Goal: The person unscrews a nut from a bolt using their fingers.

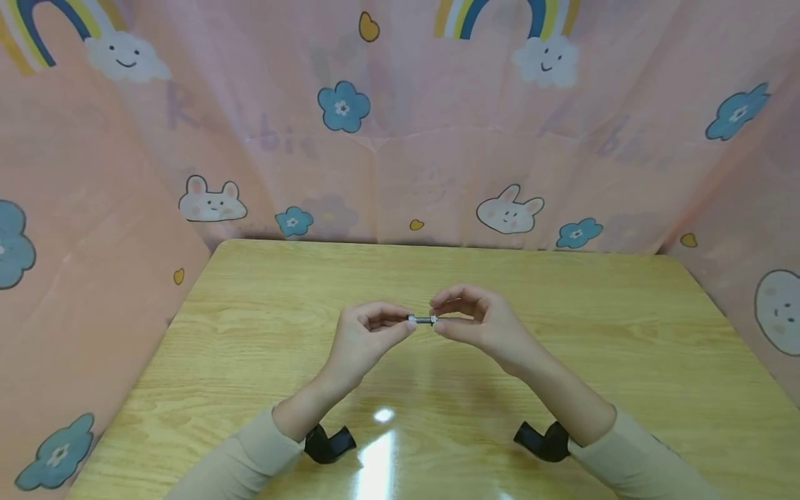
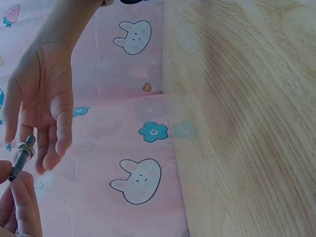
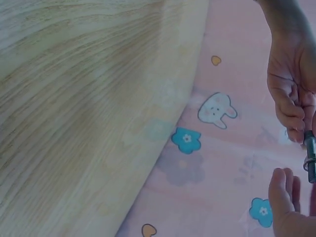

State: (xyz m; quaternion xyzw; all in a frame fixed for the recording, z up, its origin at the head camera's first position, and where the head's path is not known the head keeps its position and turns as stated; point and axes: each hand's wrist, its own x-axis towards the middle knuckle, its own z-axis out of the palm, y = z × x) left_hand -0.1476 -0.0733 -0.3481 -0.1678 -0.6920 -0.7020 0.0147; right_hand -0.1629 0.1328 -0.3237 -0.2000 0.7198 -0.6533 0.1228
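Note:
A metal bolt [image 1: 423, 320] lies level in the air above the table, between both hands. The left hand [image 1: 372, 333] pinches one end of it between thumb and fingers. A hex nut [image 2: 25, 149] sits on the thread, with a short length of the bolt's tip standing out beyond it. Around that nut end, the right hand [image 1: 481, 323] holds its thumb and fingers apart; in the left wrist view they do not grip the nut. In the right wrist view the bolt is at the frame's edge and the right fingers [image 3: 279, 192] look straight.
Below the hands spreads a wood-grain table [image 1: 281, 389], with a bright light reflection near its front. A pink printed cloth [image 1: 406, 160] hangs behind and at the sides. Black wrist-worn devices [image 1: 328, 444] sit on both forearms.

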